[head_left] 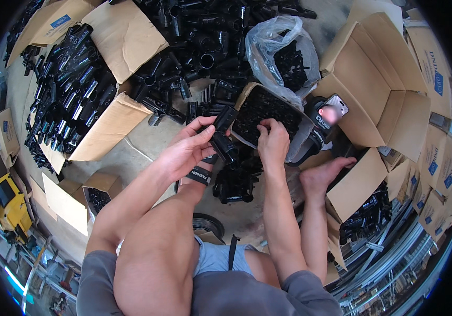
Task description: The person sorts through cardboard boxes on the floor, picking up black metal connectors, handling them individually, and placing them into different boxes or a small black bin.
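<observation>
My left hand is closed around a black plastic tubular part, held tilted just above the floor between my legs. My right hand hangs over the near edge of a small cardboard box. Its thumb and fingertips are pinched together; whatever is between them is too small to make out. Small black pieces fill that box. Below the hands, more black plastic parts lie in a cluster on the floor.
A heap of black tubular parts spreads across the far floor. Left stands a full carton; right, an open carton. A clear plastic bag holds small black pieces. A phone lies beside the small box. My bare foot rests near it.
</observation>
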The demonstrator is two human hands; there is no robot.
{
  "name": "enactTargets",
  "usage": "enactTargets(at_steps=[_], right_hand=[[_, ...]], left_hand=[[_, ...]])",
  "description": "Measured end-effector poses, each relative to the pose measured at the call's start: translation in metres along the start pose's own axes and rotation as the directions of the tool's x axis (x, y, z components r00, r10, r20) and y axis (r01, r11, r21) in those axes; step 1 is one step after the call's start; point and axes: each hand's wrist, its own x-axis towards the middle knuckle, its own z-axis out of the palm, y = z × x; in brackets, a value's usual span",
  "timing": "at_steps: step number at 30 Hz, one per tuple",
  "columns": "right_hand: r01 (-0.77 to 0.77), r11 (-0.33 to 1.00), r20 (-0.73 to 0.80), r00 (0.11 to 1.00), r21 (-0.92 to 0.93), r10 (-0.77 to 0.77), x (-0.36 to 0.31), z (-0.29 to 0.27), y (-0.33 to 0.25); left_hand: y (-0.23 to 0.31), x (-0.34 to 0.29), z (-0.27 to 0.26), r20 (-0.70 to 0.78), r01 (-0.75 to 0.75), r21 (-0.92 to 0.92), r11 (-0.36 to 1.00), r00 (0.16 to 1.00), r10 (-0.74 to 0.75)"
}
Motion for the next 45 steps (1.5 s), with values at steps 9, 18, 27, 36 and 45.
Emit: enactTargets(at_steps=[9, 18, 27, 36, 45], right_hand=[[-0.129, 0.985, 0.061, 0.991, 0.116, 0.122, -0.006, 0.005, -0.011], [-0.148, 0.963, 0.084, 0.988, 0.223, 0.132, -0.004, 0.003, -0.016], [-0.007, 0.919, -0.063, 0.997, 0.394, 0.035, -0.009, -0.019, -0.049], [-0.405, 0.294, 0.413, 0.910, 0.866, 0.036, -0.049, -0.046, -0.063], [-0.006, 0.562, -0.030, 0.998, 0.827, 0.055, -0.055, -0.088, -0.117]], left_hand=[[-0.006, -0.002, 0.002, 0.024, -0.005, 0.031, 0.999, 1.000, 0.004], [-0.009, -0.003, 0.000, 0.008, 0.006, 0.035, 0.999, 1.000, -0.007], [0.004, -0.006, -0.005, -0.063, 0.034, 0.213, 0.977, 0.998, -0.022], [-0.013, -0.012, 0.001, 0.003, -0.074, 0.112, 0.991, 0.997, 0.074], [0.015, -0.015, 0.036, -0.034, -0.149, 0.227, 0.963, 0.986, 0.160]])
